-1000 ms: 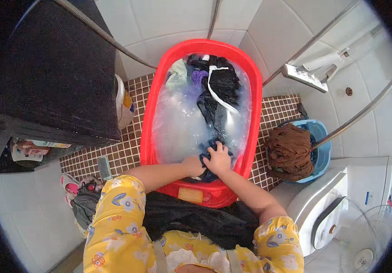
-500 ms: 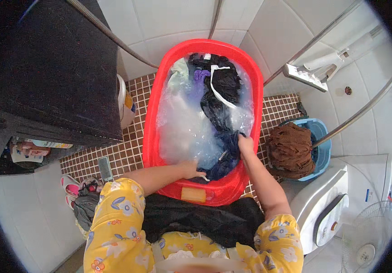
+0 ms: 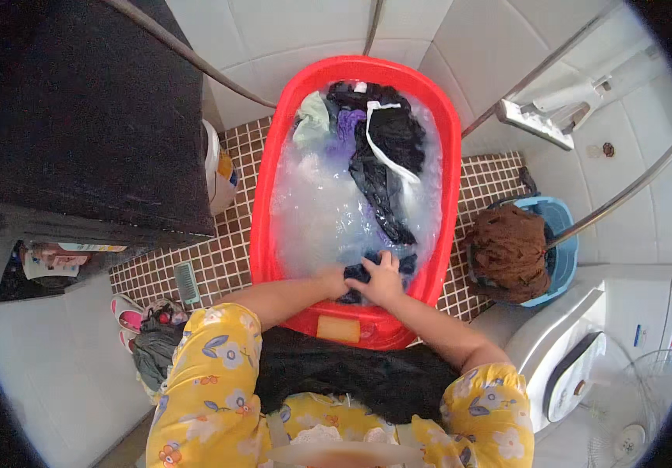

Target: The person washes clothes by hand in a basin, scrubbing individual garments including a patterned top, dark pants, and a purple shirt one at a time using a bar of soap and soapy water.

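Seemingly, the work is partway: the dark blue cloth (image 3: 407,267) is under both hands at the near edge of the red tub (image 3: 263,210), while the black garment (image 3: 398,136) and purple piece (image 3: 347,125) lie in cloudy water toward its far edge, no hand on them. The right hand (image 3: 383,282) spreads its fingers over the cloth, the left hand (image 3: 333,282) hides its own – whether either grip is clamped I cannot tell. Brown-tiled floor (image 3: 234,253), white-tiled walls (image 3: 312,31).

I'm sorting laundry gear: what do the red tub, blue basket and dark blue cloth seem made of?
Red tub: likely plastic, smooth and glossy, with a shiny, rounded rim. Blue basket: probably plastic, smooth, stiff-looking walls. Dark blue cloth: wet fabric, bunched in soft folds; fibre unclear.
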Available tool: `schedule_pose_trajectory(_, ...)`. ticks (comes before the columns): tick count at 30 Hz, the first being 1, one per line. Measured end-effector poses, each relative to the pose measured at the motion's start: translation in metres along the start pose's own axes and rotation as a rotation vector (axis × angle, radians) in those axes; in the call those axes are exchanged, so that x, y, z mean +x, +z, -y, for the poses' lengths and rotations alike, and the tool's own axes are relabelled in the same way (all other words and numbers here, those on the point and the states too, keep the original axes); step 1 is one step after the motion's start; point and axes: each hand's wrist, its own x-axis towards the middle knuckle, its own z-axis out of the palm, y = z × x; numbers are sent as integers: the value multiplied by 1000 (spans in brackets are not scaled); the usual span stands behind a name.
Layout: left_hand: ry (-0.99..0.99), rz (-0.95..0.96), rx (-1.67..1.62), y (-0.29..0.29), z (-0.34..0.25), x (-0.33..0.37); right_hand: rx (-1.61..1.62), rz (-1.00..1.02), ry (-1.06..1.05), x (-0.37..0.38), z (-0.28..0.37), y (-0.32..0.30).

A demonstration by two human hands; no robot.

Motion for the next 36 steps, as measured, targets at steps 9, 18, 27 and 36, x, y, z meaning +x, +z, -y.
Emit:
schedule_pose_trajectory(9, 372, 171, 293, -31, -14, -21, -229, 506, -94, 55, -56, 37)
schedule_pose_trajectory(18, 378, 228, 400, -53, -10, -28, 40, 112, 297, 112, -155, 23)
schedule_pose_trajectory(27, 481, -211, 790, -61, -2, -24, 552, 62, 89, 17, -63, -1)
schedule_pose_trajectory(36, 253, 137, 378, -37, -16, 0, -326, 201, -178, 15, -35, 52)
